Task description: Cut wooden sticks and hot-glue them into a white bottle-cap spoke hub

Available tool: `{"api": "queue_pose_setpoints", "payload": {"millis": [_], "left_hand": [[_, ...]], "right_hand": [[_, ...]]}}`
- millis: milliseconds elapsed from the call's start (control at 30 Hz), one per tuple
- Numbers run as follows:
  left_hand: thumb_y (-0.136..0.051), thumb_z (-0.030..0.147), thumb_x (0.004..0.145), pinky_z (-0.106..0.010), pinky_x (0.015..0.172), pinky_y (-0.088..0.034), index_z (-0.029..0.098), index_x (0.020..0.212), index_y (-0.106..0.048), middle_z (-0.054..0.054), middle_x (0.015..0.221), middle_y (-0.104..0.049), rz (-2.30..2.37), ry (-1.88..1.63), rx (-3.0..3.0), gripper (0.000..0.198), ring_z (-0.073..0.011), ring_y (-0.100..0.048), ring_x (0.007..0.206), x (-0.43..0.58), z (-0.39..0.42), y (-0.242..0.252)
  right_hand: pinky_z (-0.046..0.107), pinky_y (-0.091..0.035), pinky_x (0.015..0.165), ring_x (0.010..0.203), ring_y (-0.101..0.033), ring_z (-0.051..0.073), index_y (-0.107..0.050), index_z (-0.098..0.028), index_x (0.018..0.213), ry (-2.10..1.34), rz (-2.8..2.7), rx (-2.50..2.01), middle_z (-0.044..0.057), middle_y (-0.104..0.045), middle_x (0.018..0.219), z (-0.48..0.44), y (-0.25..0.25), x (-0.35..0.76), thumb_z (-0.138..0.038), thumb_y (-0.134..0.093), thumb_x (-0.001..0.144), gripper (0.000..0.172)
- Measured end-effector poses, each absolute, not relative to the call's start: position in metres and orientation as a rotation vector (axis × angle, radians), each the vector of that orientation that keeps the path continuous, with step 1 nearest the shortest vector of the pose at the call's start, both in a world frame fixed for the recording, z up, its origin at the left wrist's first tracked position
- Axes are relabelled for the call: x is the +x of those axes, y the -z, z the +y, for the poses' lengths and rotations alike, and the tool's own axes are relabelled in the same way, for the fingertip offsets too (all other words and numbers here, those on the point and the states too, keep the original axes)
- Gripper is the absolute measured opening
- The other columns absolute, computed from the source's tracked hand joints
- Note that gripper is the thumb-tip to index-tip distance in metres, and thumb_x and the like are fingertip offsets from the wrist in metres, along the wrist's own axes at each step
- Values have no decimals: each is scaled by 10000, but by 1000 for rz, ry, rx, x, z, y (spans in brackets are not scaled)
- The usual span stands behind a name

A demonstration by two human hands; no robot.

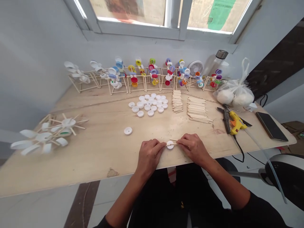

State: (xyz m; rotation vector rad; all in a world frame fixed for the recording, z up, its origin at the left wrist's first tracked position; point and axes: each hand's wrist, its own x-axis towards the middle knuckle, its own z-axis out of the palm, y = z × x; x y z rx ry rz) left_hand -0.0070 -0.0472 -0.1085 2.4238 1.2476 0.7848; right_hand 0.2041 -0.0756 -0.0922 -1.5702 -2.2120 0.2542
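Observation:
Near the table's front edge, my left hand and my right hand pinch the two ends of a thin wooden stick. The stick lies across a white bottle cap on the table between my hands. A second stick lies just behind the cap, close to my right fingertips. To the left, another white cap sits alone. Beyond my hands is a cluster of white caps. Right of it lie a pile of short sticks and a pile of longer sticks.
Stick-and-cap wheels on frames line the wall. More white wheels lie at the left. At the right are a yellow glue gun, a phone, a plastic bag, a bottle and a small fan.

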Motion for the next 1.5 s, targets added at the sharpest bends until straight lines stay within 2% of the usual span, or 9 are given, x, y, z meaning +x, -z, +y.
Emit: {"api": "queue_pose_setpoints", "payload": {"millis": [467, 1500], "left_hand": [[-414, 219, 909, -312, 717, -367, 217, 913, -667, -26, 756, -607, 1239, -797, 2472, 253, -149, -551, 734, -8, -47, 113], [-379, 142, 902, -295, 696, -373, 213, 939, -644, -30, 752, -570, 1221, -798, 2659, 277, -139, -495, 697, -9, -48, 118]], "right_hand": [[301, -321, 735, 764, -556, 143, -694, -201, 910, -246, -2281, -1540, 47, -645, 834, -74, 91, 207, -206, -481, 917, 214], [298, -301, 721, 665, -464, 139, -680, -186, 838, 71, -2481, -1467, 53, -612, 796, -71, 82, 205, -80, -435, 893, 273]]}}
